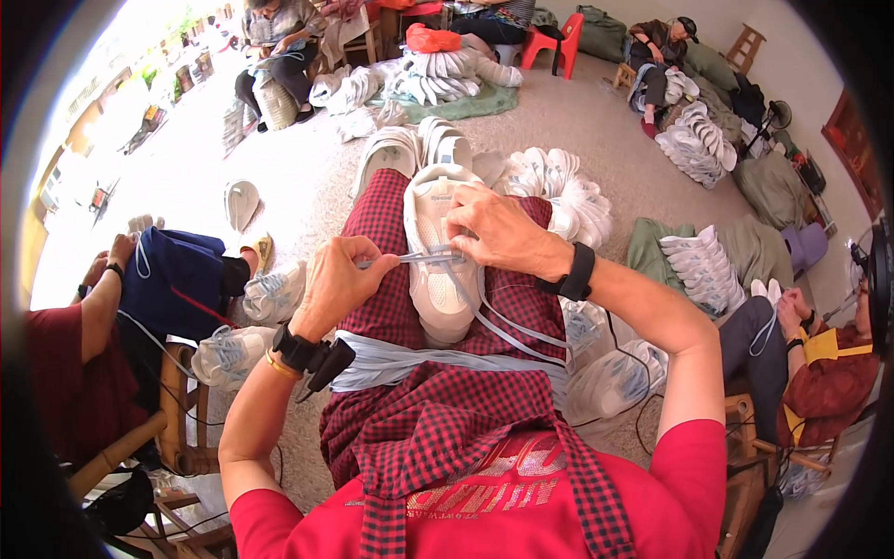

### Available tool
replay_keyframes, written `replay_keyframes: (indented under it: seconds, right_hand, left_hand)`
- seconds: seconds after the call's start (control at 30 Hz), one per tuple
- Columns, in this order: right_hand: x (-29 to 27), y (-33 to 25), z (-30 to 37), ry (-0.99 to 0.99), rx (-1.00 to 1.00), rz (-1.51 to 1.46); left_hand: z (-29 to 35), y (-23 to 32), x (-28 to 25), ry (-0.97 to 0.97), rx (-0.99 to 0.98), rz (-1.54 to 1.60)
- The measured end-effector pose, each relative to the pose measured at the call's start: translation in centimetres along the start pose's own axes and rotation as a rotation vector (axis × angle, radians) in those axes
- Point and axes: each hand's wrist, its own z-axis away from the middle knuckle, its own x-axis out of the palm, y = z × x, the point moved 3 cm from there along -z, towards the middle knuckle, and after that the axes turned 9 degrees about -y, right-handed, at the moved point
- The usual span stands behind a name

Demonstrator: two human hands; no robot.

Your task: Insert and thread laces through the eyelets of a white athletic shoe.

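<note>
A white sneaker (441,303) rests on my lap between my thighs, its sole hidden beneath it. My left hand (343,279) is closed in a pinch on a light blue shoelace (410,258) left of the shoe. The lace runs across to the sneaker's upper, where my right hand (503,231) is also closed with its fingertips on the lace. A loose lace end (507,326) trails from the shoe over my right thigh. Across my lap lies a bundle of light blue laces (372,363), on a red-and-black checked apron (447,401).
White shoes (386,154) stand beyond my knees, beside a fanned pile of shoes (559,186). More laced shoes (228,359) lie at my left. Seated people with shoes flank me on low bamboo chairs (182,438). A black cable (643,373) crosses the floor at right.
</note>
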Motion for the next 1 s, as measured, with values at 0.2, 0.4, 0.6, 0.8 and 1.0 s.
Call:
replay_keyframes:
  seconds: [0.2, 0.4, 0.6, 0.8, 1.0]
  right_hand:
    - [-0.7, 0.9, 0.6, 0.106, 0.021, -0.165]
    - [0.1, 1.2, 1.5, 0.080, -0.044, -0.128]
    - [0.1, 0.6, 1.5, -0.007, 0.023, -0.185]
    - [0.7, 0.0, 1.9, 0.005, -0.061, -0.161]
    - [1.2, -0.7, 1.3, 0.002, -0.058, -0.163]
  left_hand:
    - [-1.2, 0.9, -0.9, 0.012, -0.033, 0.111]
    - [-1.9, 0.6, -1.1, -0.029, -0.016, 0.169]
    - [-2.0, -0.1, -1.4, -0.118, 0.003, 0.189]
    - [-1.5, 0.5, -2.3, -0.310, 0.077, 0.182]
    - [-1.7, 0.7, -2.7, -0.411, 0.048, 0.130]
